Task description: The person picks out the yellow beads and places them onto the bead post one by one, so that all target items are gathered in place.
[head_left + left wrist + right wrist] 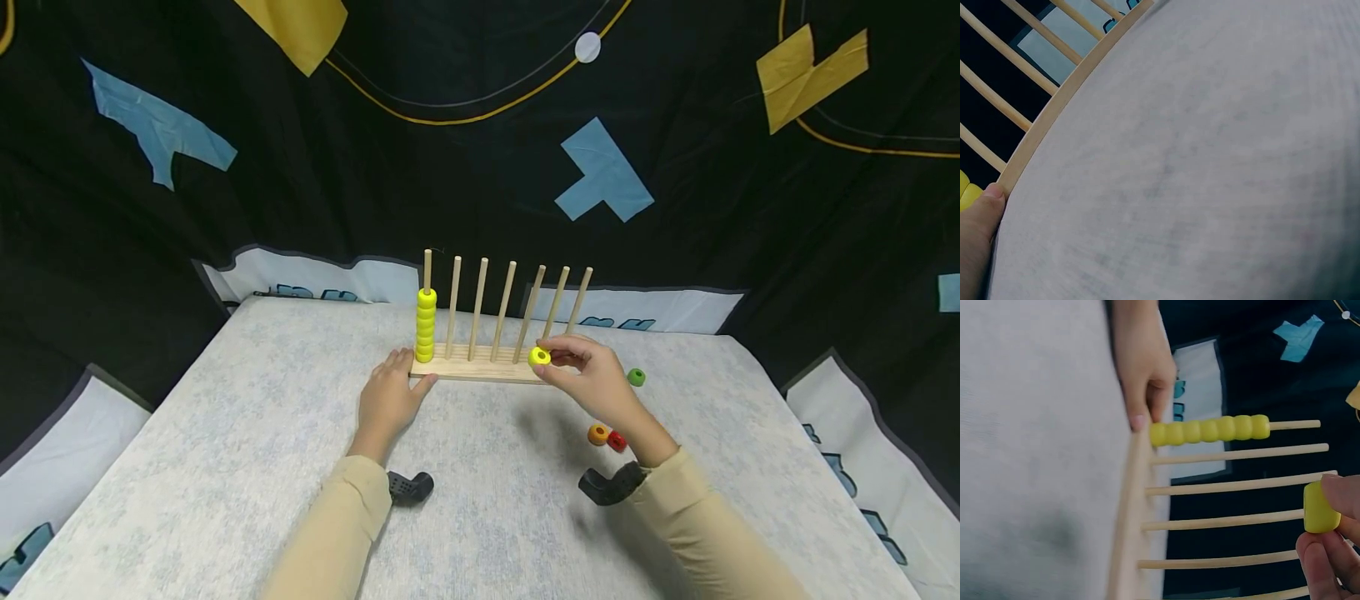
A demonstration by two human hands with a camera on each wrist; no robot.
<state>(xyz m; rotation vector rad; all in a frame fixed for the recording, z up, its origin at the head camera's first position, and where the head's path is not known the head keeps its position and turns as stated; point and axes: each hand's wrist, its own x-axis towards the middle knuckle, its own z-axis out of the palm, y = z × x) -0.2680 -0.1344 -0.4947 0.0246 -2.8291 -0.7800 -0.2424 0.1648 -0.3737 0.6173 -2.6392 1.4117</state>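
A pale wooden peg rack (480,368) stands on the table, with several upright pegs in its base. Yellow beads (425,327) are stacked on its leftmost peg, whose tip sticks out above them; the other pegs are bare. My left hand (390,400) grips the left end of the base, thumb along the front edge. In the left wrist view, that thumb (985,209) presses the wood beside the yellow beads. Between thumb and fingers, my right hand (592,377) pinches one yellow bead (1320,509), its hole showing in the head view, in front of the rack's right part.
Right of the rack lies a green bead (636,377). An orange bead (597,434) and a red bead (617,442) sit side by side near my right wrist. Behind the table (480,500) hangs a dark cloth (450,183) with blue and yellow patches.
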